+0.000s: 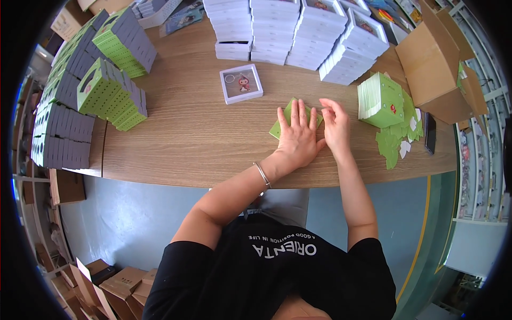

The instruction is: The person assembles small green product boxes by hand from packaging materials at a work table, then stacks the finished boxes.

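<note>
A flat green card piece (pixel 275 130) lies on the wooden table in front of me. My left hand (pixel 300 140) presses on it, palm down with the fingers spread, covering most of it. Just right of the card is my right hand (pixel 336 127), its fingers loosely bent and apart, with nothing visible in them. Beyond the card sits a white-framed clear box (pixel 241 84) holding a keychain with a small red figure. To the right stands a stack of green cards (pixel 380 100), with green and white scraps (pixel 393 141) beside it.
Tall stacks of white boxes (pixel 274 32) line the table's far side. Green-and-grey boxes (pixel 114 96) are piled at the left. An open cardboard carton (pixel 432 64) stands at the far right, near a dark phone (pixel 430 133). The table's front edge (pixel 160 183) runs before me.
</note>
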A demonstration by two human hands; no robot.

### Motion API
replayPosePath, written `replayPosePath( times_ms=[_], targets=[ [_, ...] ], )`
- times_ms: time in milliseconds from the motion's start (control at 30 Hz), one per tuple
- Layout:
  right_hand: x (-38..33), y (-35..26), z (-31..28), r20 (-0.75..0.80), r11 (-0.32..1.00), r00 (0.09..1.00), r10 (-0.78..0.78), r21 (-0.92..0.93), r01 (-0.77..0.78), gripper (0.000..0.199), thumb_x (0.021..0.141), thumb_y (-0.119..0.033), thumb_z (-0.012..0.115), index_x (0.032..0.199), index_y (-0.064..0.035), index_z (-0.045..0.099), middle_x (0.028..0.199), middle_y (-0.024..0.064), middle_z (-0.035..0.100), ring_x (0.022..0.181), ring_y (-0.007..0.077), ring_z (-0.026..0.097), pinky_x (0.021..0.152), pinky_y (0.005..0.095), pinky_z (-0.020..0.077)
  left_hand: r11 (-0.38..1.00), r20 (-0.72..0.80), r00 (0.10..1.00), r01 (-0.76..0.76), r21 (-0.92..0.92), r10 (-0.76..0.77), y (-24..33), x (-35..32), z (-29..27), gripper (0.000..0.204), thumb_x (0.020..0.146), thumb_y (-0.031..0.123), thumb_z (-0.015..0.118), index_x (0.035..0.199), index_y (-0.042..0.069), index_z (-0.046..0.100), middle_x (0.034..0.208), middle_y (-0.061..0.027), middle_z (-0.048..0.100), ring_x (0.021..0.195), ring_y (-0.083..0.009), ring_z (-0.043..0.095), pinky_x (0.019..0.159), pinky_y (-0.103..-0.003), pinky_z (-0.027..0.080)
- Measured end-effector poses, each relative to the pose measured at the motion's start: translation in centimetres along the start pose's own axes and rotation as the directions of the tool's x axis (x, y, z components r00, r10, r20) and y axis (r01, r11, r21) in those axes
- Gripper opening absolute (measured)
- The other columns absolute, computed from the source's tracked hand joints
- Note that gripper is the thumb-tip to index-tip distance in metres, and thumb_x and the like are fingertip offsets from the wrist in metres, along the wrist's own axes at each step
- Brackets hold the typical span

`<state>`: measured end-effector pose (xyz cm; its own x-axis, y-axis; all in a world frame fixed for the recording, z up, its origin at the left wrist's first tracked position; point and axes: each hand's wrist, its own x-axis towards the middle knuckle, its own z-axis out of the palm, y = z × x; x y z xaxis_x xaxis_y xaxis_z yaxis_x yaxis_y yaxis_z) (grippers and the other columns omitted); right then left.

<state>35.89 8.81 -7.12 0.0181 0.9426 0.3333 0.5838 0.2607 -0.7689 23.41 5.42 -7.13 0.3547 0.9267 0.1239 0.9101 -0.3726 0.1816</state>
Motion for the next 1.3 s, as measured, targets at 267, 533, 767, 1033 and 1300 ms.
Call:
replayPosePath(
  times_ms=[267, 533, 767, 1033, 1300],
  targets=[
    [-5.2, -2.6, 1.4, 0.04, 0.973, 0.983, -0.18, -0.138, 0.184, 0.046, 0.082, -0.006, 0.065, 0.125, 0.0007, 0.05, 0.126, 0.0183, 0.052, 0.118, 0.0337, 0.049, 0.099, 0.041, 0.0401, 0.692, -0.174, 0.943, 0.075, -0.718, -0.282, -4.9, -1.2, -0.7, 0.059, 0.071, 0.008, 0.067, 0.124, -0.005, 0.046, 0.12, -0.0274, 0.049, 0.113, -0.0433, 0.045, 0.099, -0.047, 0.037],
    [-5.5, -2.5, 1.4, 0.16, 0.926, 0.96, -0.231, -0.267, 0.268, 0.053, 0.083, -0.017, 0.067, 0.129, 0.0004, 0.048, 0.136, 0.0154, 0.046, 0.129, 0.0333, 0.04, 0.105, 0.0428, 0.0343, 0.591, 0.013, 0.964, 0.172, -0.788, -0.264, -8.4, -1.9, -2.5, 0.06, 0.068, 0.005, 0.074, 0.123, -0.002, 0.05, 0.102, -0.0157, 0.062, 0.093, -0.0228, 0.062, 0.081, -0.031, 0.051],
    [-5.8, -2.6, 1.3, 0.198, 0.91, 0.947, -0.255, -0.283, 0.304, 0.052, 0.084, -0.018, 0.066, 0.13, -0.002, 0.048, 0.138, 0.0132, 0.046, 0.13, 0.0317, 0.038, 0.105, 0.0447, 0.0307, 0.503, 0.081, 0.954, 0.224, -0.835, -0.289, -8.0, -2.2, -2.8, 0.057, 0.068, -0.003, 0.071, 0.121, -0.001, 0.049, 0.09, -0.0124, 0.066, 0.077, -0.0168, 0.064, 0.069, -0.029, 0.052],
    [-5.7, -2.9, 1.3, 0.145, 0.95, 0.956, -0.255, -0.148, 0.276, 0.04, 0.084, -0.018, 0.066, 0.12, -0.0038, 0.056, 0.134, 0.0125, 0.05, 0.128, 0.032, 0.041, 0.103, 0.0455, 0.0323, 0.12, 0.316, 0.938, 0.333, -0.935, -0.144, -8.0, -1.9, -3.4, 0.064, 0.068, -0.012, 0.066, 0.126, 0.001, 0.042, 0.091, -0.0134, 0.067, 0.082, -0.0177, 0.065, 0.069, -0.028, 0.052],
    [-6.5, 0.1, -0.3, -0.265, 0.958, 0.961, 0.08, 0.286, -0.001, 0.014, 0.088, -0.012, 0.064, 0.096, 0.0006, 0.064, 0.107, 0.0101, 0.065, 0.095, 0.0189, 0.06, 0.079, 0.0307, 0.0475, -0.083, 0.3, 0.945, 0.292, -0.953, -0.126, -6.5, -2.1, -2.5, 0.06, 0.074, -0.014, 0.06, 0.129, -0.002, 0.042, 0.1, -0.0154, 0.066, 0.092, -0.0186, 0.064, 0.075, -0.027, 0.052]
  ],
)
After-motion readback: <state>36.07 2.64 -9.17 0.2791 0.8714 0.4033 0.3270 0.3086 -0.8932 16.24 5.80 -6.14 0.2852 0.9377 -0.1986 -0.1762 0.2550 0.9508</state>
